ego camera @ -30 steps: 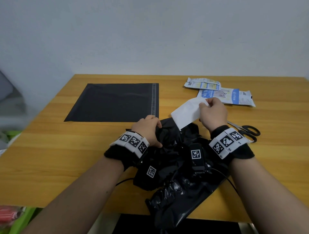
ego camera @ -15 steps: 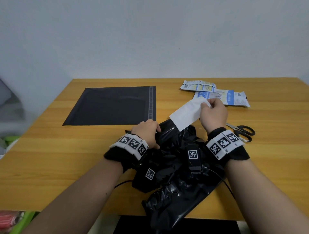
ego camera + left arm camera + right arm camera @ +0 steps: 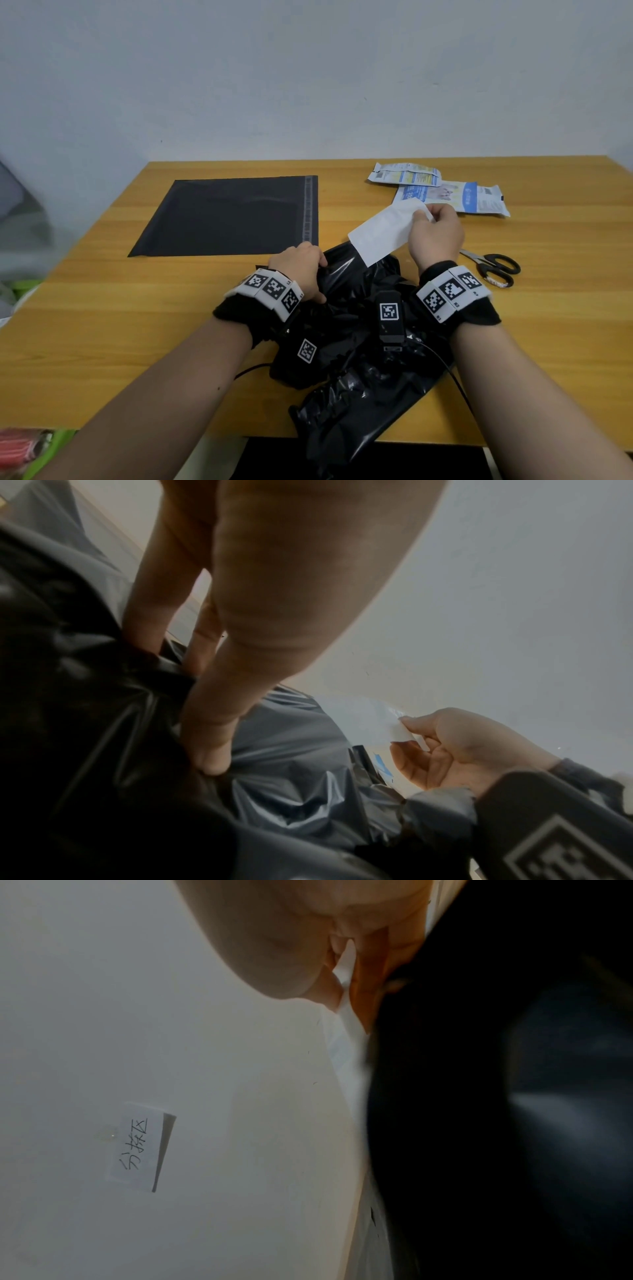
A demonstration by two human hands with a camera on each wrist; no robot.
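Between the right fingertips [image 3: 426, 215]: the top corner of a white packet [image 3: 378, 233], held in a thumb-and-finger pinch, with the rest of the right hand [image 3: 436, 238] loosely curled. The corner grip probably keeps the hand clear of the opening. The packet's lower end sits in the mouth of the crumpled black bag [image 3: 346, 274], just left of those fingers. The left hand [image 3: 301, 267] has its fingers curled into the bag's rim and the thumb pressing the film down, likely to hold the mouth open and the bag steady. Going in or coming out: can't tell. Beyond the left fingers a flat black bag [image 3: 229, 216] lies on the table [image 3: 102, 325]. Beyond the right fingers are printed packets [image 3: 455, 198], and scissors [image 3: 496, 269] lie just right of the wrist, all apart from the bag.
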